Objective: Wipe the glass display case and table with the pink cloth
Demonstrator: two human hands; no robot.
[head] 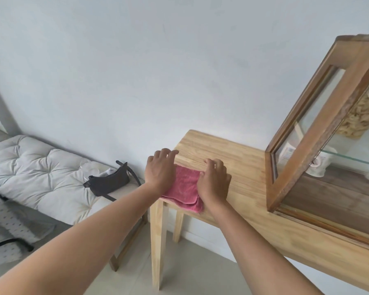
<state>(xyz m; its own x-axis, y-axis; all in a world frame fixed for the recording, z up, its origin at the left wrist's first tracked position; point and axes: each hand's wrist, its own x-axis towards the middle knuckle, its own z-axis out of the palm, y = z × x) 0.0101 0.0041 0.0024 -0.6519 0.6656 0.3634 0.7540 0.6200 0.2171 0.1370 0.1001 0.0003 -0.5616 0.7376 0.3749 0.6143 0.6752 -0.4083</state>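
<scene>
Left hand (160,171) presses, right hand (214,184) pinches pink cloth (184,186) — case (320,128) beside.

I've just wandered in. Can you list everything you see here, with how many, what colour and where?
pink cloth: one, pink, folded on the table's left end, under both hands.
table: one, light wood, against the wall.
glass display case: one, brown wooden frame, on the table's right part.
straw-like bundle: one, beige, inside the case, above its glass shelf.
white object: one, low inside the case; unclear what.
bench cushion: one, pale grey, tufted, left of the table.
bag: one, black, on the cushion.
left grip (hand): one, rests on the cloth's left end, fingers relaxed.
right grip (hand): one, on the cloth's right end, fingers bent; pinching or pressing, cannot tell.
</scene>
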